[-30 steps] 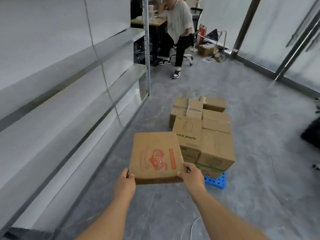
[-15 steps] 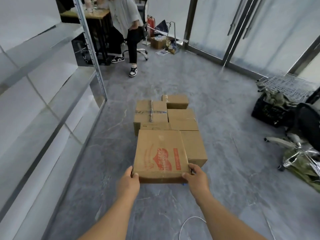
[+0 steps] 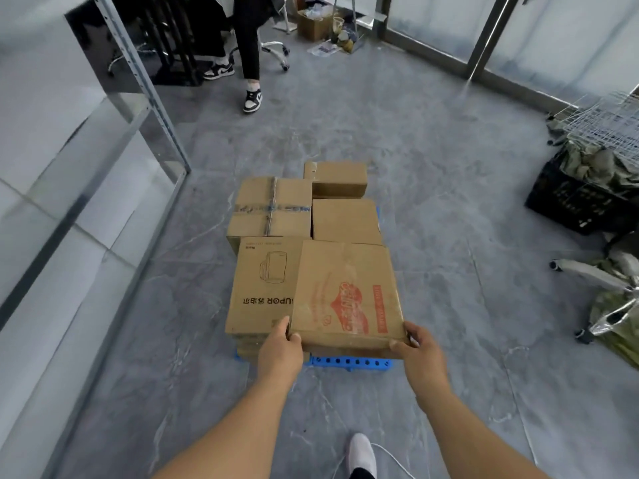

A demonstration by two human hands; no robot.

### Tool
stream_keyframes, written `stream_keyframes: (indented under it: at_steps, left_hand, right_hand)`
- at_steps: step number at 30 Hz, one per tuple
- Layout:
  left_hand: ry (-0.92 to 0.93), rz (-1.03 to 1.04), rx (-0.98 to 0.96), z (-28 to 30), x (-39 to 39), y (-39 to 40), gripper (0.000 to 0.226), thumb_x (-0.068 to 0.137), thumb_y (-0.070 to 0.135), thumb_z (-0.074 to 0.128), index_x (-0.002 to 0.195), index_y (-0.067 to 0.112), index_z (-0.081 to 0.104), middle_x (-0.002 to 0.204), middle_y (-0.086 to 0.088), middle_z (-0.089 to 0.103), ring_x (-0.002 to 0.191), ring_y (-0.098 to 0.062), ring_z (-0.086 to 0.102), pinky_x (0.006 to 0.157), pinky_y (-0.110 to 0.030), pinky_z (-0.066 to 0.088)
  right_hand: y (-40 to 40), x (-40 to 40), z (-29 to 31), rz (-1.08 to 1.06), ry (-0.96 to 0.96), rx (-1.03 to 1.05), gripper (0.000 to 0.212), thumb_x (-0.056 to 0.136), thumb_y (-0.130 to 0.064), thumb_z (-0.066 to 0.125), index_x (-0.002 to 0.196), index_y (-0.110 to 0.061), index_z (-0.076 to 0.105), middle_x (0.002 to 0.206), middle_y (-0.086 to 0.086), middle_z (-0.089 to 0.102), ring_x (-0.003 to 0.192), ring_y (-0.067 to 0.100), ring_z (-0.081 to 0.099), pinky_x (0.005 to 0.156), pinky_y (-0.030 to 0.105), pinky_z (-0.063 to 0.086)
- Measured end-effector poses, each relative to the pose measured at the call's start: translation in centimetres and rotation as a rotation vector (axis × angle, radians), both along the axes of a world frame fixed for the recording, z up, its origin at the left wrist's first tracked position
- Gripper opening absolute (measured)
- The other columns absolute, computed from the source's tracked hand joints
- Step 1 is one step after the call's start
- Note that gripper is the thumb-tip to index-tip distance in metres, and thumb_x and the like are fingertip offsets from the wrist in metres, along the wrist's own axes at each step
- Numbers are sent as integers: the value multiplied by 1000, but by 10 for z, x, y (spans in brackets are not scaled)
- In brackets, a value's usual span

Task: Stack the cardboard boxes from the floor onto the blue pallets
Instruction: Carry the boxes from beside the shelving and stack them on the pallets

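A flat cardboard box with a red logo [image 3: 345, 292] is held at its near corners by my left hand [image 3: 280, 350] and my right hand [image 3: 420, 350]. It hangs over the near right part of the stack, above the blue pallet [image 3: 349, 362]. Beside it on the left stands the SUPOR box [image 3: 262, 285]. Behind lie a taped box [image 3: 273, 206], a plain box [image 3: 345, 219] and a smaller box [image 3: 337, 178]. Whether the held box rests on the box under it is hidden.
Metal shelving [image 3: 138, 91] runs along the left. A seated person's legs [image 3: 250, 60] and an office chair are at the back. A black crate [image 3: 581, 202], wire racks [image 3: 608, 122] and a tipped chair [image 3: 594, 274] stand on the right. My white shoe [image 3: 361, 454] is at the bottom.
I have walked up to the pallet. The red-logo box moved from the left of the stack to over its near right side, uncovering the SUPOR box.
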State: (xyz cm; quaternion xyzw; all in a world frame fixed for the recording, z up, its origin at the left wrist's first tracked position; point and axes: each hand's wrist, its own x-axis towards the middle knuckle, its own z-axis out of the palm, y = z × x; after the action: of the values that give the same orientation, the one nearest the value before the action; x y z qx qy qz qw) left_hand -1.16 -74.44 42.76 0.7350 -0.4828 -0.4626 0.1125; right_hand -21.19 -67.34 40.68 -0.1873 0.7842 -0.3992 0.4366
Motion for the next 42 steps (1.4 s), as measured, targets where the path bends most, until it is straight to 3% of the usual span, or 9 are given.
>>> stream_keyframes:
  at_steps: [6,9,14,21,28,31,35,38,42]
  left_hand:
    - [-75,-44,11,-58,-63,-52,45,99,22,36,144,24,32,143,-3,44,118,-21,50,79,-24,38]
    - [-121,-70,23,-86,-84,-73,45,99,23,35,144,25,31,144,-3,41,115,-23,52,77,-27,40]
    - [-189,-67,72,-130,-97,-91,45,99,23,36,144,24,32,150,-3,31,128,-25,42,101,-37,39]
    - [-218,-6,109,-167,-95,-86,46,98,15,37,144,18,33,143,-6,36,126,-24,42,94,-34,41]
    - [-244,10,195,-179,-94,-84,58,94,3,35,148,21,24,148,-3,27,122,-22,44,74,-23,37]
    - [-216,26,206,-177,-93,-83,63,93,0,35,149,24,19,154,0,20,130,-21,39,76,-22,35]
    - [-150,37,193,-166,-83,-81,67,91,-4,34,149,25,17,156,-1,17,137,-22,31,95,-29,43]
    - [-148,33,181,-152,-73,-78,68,90,-6,33,149,25,18,156,-2,18,139,-22,28,96,-29,39]
    - [-143,42,150,-139,-55,-71,67,90,-3,39,149,24,19,155,-4,19,135,-23,34,74,-19,36]
  right_hand:
    - [-53,-68,-52,36,-42,12,46,84,2,59,126,-14,53,98,-10,62,85,1,56,66,16,40]
    - [-75,-90,-81,35,-72,27,46,84,4,58,125,-15,53,100,-8,61,87,1,56,67,15,40]
    - [-102,-108,-120,77,-94,50,44,84,4,60,119,-21,55,102,-7,61,101,9,56,67,13,39]
    - [-109,-103,-156,122,-138,98,49,82,8,55,124,-17,53,119,2,60,109,11,56,78,22,43]
    - [-104,-93,-170,183,-70,203,50,85,6,52,128,-20,49,124,-1,56,108,11,53,72,16,41]
    - [-101,-86,-168,217,-16,243,58,87,4,52,138,-23,41,135,0,49,117,12,49,82,21,39]
    - [-99,-75,-159,205,28,225,56,87,4,50,135,-25,43,111,-11,54,85,-2,47,67,14,39]
    - [-98,-64,-146,205,12,226,57,89,1,49,140,-23,37,130,-4,53,106,10,54,82,23,42]
    - [-94,-46,-129,175,1,190,55,89,0,50,140,-19,38,138,3,45,114,13,47,85,25,35]
